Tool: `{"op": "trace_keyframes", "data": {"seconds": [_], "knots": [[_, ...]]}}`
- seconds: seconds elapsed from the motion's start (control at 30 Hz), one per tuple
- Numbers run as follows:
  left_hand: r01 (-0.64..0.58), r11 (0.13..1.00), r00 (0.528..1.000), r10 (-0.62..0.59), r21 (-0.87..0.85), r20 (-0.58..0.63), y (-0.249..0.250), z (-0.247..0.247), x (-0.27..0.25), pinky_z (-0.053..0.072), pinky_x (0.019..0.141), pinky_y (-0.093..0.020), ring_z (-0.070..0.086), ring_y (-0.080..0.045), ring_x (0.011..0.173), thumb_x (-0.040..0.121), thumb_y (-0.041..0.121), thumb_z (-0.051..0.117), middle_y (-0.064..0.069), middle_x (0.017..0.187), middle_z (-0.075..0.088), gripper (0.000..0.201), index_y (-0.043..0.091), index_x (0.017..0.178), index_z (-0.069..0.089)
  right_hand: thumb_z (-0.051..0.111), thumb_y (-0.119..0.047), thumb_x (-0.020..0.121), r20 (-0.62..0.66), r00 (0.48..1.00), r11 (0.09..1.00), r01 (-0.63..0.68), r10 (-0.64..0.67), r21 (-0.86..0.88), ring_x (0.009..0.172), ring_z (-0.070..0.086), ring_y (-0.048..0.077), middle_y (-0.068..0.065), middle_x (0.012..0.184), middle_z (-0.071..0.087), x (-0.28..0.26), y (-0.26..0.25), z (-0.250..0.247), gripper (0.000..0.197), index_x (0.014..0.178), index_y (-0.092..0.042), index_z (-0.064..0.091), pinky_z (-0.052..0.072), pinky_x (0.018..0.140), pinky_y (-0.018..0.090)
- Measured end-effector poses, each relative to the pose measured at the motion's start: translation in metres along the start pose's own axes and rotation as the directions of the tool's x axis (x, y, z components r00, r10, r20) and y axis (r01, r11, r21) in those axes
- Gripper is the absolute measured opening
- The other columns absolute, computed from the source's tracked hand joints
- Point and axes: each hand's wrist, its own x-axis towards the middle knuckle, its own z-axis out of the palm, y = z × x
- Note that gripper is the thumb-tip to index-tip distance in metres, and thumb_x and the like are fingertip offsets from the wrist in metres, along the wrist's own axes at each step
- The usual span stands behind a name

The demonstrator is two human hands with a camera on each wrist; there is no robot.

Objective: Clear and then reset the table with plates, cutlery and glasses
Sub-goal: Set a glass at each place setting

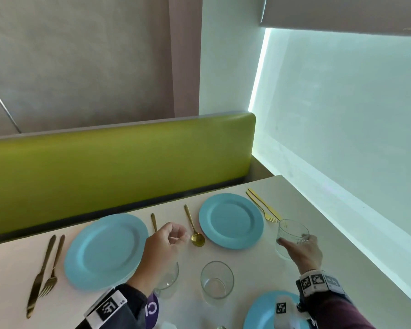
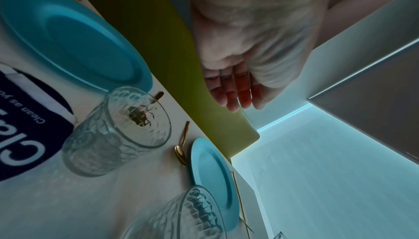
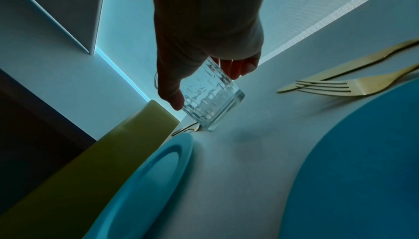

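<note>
Holding a clear faceted glass tumbler [image 1: 292,236] in my right hand [image 1: 303,254], I have my thumb on one side and my fingers curled round the other, and the tumbler is tilted with its base angled toward the white table [image 1: 242,262]. In the right wrist view its lower edge sits at or just above the surface; I cannot tell whether it touches. It is near the table's window-side edge, just beside the tips of the gold fork [image 1: 261,206] and gold knife [image 1: 265,203] that flank the far round blue plate [image 1: 230,220]. I judge that is the spot for this setting's glass, above the cutlery, so I am setting it down there.

My left hand [image 1: 163,245] hovers over the middle of the table with fingers loosely curled, holding nothing. Below it stands a second faceted glass [image 2: 118,129], and a third glass [image 1: 217,282] stands beside that, both apart from any setting, so probably waiting for their places. A gold spoon [image 1: 195,230] lies just left of the far plate. The larger blue plate [image 1: 105,250] toward the left edge has a dark-gold knife [image 1: 39,276] and fork [image 1: 52,269] alongside, and a third blue plate [image 1: 259,312] sits at the near edge.
</note>
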Motion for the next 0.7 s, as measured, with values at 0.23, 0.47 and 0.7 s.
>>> {"op": "trace_keyframes", "data": {"seconds": [0.23,0.47,0.7], "knots": [[0.024,1.0,1.0,-0.024,0.007,-0.01,-0.013,0.003,0.006,0.042,0.055,-0.005,0.058,-0.003,0.075,0.088,0.023,0.063,0.015,0.08,0.063,0.008,0.03,0.083,0.06,0.083,-0.031,0.063,0.023,1.0,1.0,-0.016,0.016,-0.011,0.117,0.051,0.038,0.021,0.125,0.056,0.01,0.002,0.02,0.082,0.129,-0.006,0.041,0.043,0.097,0.04],[0.002,1.0,1.0,-0.001,0.031,-0.024,-0.022,-0.001,0.008,0.044,0.055,0.0,0.06,-0.001,0.076,0.088,0.024,0.061,0.016,0.081,0.063,0.005,0.028,0.088,0.06,0.084,-0.028,0.064,0.031,0.999,0.999,-0.042,0.042,-0.01,0.12,0.051,0.037,0.02,0.131,0.053,0.011,-0.002,0.029,0.085,0.131,-0.002,0.037,0.041,0.099,0.038],[0.034,0.999,0.999,-0.034,0.005,-0.033,-0.026,-0.007,0.004,0.044,0.056,0.0,0.059,-0.002,0.077,0.089,0.023,0.061,0.015,0.083,0.062,0.004,0.026,0.091,0.06,0.081,-0.02,0.07,0.051,0.995,0.996,-0.083,0.085,-0.033,0.122,0.047,0.042,0.028,0.13,0.049,0.004,-0.016,0.025,0.087,0.135,0.006,0.028,0.04,0.1,0.043]]}}
